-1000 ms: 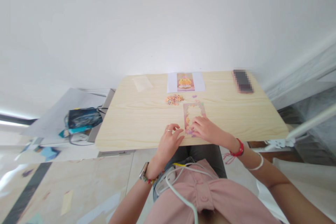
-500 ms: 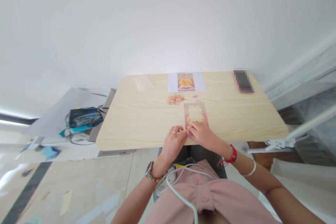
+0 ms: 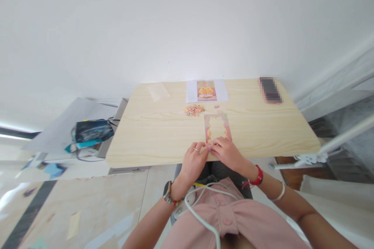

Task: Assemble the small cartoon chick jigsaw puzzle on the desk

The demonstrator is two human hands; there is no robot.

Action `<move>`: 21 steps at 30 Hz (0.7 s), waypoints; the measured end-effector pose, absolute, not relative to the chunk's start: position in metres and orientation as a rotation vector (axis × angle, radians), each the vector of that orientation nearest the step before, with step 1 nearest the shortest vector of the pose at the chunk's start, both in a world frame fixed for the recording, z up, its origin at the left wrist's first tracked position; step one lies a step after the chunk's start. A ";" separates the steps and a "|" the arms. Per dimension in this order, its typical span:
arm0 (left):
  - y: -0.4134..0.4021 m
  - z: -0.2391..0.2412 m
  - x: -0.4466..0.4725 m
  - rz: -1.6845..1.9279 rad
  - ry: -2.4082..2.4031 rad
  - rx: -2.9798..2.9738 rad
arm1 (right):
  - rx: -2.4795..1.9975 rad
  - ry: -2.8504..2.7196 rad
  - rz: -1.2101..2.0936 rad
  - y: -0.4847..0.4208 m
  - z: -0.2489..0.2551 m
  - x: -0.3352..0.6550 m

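A partly assembled jigsaw puzzle (image 3: 207, 122) lies near the table's front edge, its border pieced together around a bare middle. At its near left corner my left hand (image 3: 195, 161) has bent fingers closed on the puzzle's edge. My right hand (image 3: 229, 155) rests over the near side, fingertips pressed together on the same corner and covering part of the bottom row. Beyond the puzzle is a heap of loose puzzle pieces (image 3: 194, 110). A few separate pieces (image 3: 216, 106) lie to the right of that heap.
Behind the pieces, a white sheet (image 3: 191, 91) bears a printed yellow character. A pale translucent bag (image 3: 158, 92) lies at the back left of the wooden table (image 3: 152, 136). A blurred-out phone (image 3: 271, 90) is at the back right. A white cable (image 3: 201, 218) crosses my lap.
Both hands stay at the puzzle's near left corner. My right fingers have shifted slightly towards me, showing more of the puzzle's bare middle. The left hand has turned a little.
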State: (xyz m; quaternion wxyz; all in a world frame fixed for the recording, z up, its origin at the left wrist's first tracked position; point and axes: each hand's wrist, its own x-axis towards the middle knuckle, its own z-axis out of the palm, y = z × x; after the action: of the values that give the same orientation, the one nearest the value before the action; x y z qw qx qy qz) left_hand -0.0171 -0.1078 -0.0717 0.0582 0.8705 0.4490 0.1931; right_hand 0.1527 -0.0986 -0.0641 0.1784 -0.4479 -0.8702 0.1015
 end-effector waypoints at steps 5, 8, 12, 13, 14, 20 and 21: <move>-0.106 -0.071 -0.017 0.530 1.374 2.674 | -1.289 -2.455 0.355 -0.096 -0.059 0.166; -0.104 -0.072 -0.018 0.529 1.374 2.665 | -1.294 -2.523 0.286 -0.094 -0.059 0.167; -0.104 -0.074 -0.017 0.561 1.363 2.645 | -1.304 -2.583 0.201 -0.092 -0.059 0.164; -0.104 -0.074 -0.017 0.569 1.361 2.641 | -1.306 -2.599 0.178 -0.092 -0.058 0.163; -0.104 -0.074 -0.017 0.576 1.360 2.637 | -1.302 -2.618 0.157 -0.091 -0.058 0.163; -0.104 -0.074 -0.016 0.587 1.359 2.626 | -1.281 -2.625 0.157 -0.096 -0.052 0.165; -0.104 -0.074 -0.016 0.584 1.360 2.625 | -1.291 -2.612 0.158 -0.097 -0.051 0.166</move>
State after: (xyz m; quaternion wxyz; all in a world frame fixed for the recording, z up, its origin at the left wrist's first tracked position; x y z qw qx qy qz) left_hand -0.0163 -0.1044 -0.0740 0.0640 0.8692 0.4505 0.1934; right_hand 0.1661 -0.0970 -0.0508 0.1116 -0.4397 -0.8895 0.0539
